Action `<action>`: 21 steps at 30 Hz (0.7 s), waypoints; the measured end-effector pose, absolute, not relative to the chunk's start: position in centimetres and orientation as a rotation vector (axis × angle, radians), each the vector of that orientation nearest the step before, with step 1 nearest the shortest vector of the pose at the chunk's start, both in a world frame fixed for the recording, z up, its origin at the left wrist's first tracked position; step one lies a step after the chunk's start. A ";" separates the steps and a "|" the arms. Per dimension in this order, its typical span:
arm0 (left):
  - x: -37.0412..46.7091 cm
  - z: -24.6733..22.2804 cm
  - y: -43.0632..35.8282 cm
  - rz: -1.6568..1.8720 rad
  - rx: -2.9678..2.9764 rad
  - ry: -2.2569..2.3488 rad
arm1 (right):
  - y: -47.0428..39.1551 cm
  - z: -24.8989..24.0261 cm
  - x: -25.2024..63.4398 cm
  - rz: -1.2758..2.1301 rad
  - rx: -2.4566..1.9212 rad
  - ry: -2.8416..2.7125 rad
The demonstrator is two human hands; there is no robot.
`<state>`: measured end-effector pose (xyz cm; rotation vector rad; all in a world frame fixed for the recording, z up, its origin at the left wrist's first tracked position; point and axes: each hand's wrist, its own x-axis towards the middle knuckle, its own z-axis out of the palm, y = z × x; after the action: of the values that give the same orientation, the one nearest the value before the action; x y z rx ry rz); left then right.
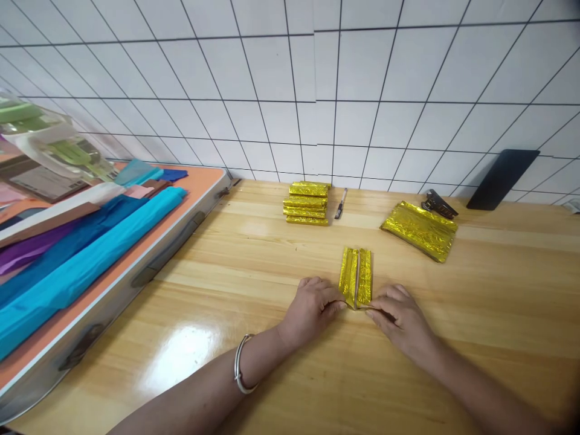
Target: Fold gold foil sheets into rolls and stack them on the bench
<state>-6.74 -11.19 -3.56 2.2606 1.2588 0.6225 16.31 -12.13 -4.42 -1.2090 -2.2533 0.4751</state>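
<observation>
A sheet of gold foil paper (pixel 348 272) lies on the wooden table in front of me, its two sides folded in so that they meet at a seam down the middle. My left hand (pixel 317 302) pinches its near left corner, a silver bangle (pixel 242 364) round the wrist. At the near right corner, my right hand (pixel 401 320) grips the paper between thumb and fingers. The near edge between my hands looks turned up a little. Beyond it, a pile of folded gold foil strips (pixel 306 205) lies close to the wall.
A pen (pixel 341 203) lies right of the pile. Farther right are a stack of gold foil sheets (pixel 421 231), a black stapler-like tool (pixel 438 204) and a black slab (pixel 502 180) leaning on the wall. A raised orange-topped case (pixel 203 181) with coloured paper (pixel 113 241) stands left.
</observation>
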 end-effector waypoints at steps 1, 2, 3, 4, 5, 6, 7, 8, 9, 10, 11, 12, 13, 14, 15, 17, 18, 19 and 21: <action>-6.7 -3.6 -11.2 0.621 2.264 1.264 | -12.1 -4.5 16.3 0.473 -1.228 -2.250; -6.7 -3.6 -11.2 0.621 2.268 1.271 | -12.1 -4.5 16.2 0.469 -1.243 -2.247; -6.6 -3.6 -11.2 0.621 2.272 1.279 | -12.0 -4.5 16.2 0.463 -1.259 -2.245; -6.6 -3.7 -11.3 0.621 2.276 1.286 | -12.0 -4.6 16.1 0.456 -1.275 -2.246; -6.5 -3.7 -11.2 0.619 2.278 1.295 | -11.9 -4.6 16.0 0.448 -1.289 -2.248; -6.5 -3.7 -11.2 0.620 2.279 1.306 | -11.8 -4.6 15.9 0.436 -1.299 -2.248; -6.4 -3.8 -11.2 0.619 2.280 1.320 | -11.8 -4.5 15.8 0.424 -1.310 -2.248; -6.3 -3.8 -11.2 0.618 2.281 1.337 | -11.7 -4.5 15.7 0.412 -1.318 -2.248; -6.2 -3.8 -11.1 0.616 2.284 1.353 | -11.7 -4.4 15.6 0.399 -1.325 -2.248; -6.1 -3.8 -11.1 0.613 2.289 1.367 | -11.6 -4.4 15.5 0.385 -1.330 -2.247; -6.0 -3.8 -11.1 0.610 2.297 1.378 | -11.6 -4.4 15.4 0.373 -1.337 -2.245; -5.8 -3.8 -11.0 0.608 2.306 1.386 | -11.6 -4.3 15.4 0.365 -1.345 -2.246; -5.7 -3.8 -11.0 0.608 2.316 1.394 | -11.6 -4.3 15.4 0.357 -1.356 -2.246; -5.6 -3.8 -10.9 0.610 2.325 1.403 | -11.6 -4.4 15.4 0.350 -1.365 -2.246; -5.5 -3.8 -10.9 0.612 2.334 1.415 | -11.6 -4.4 15.4 0.344 -1.376 -2.245; -5.3 -3.8 -10.8 0.611 2.350 1.442 | -11.6 -4.4 15.4 0.332 -1.389 -2.248; -5.3 -3.8 -10.7 0.604 2.357 1.454 | -11.6 -4.4 15.4 0.323 -1.389 -2.252; -5.3 -3.8 -10.7 0.597 2.362 1.467 | -11.6 -4.4 15.4 0.312 -1.387 -2.255; -5.2 -3.8 -10.7 0.580 2.373 1.485 | -11.6 -4.5 15.4 0.287 -1.373 -2.260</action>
<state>-5.22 -10.69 -3.80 2.3727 1.4853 0.5798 15.43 -11.55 -4.48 -1.3735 -2.2605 0.2871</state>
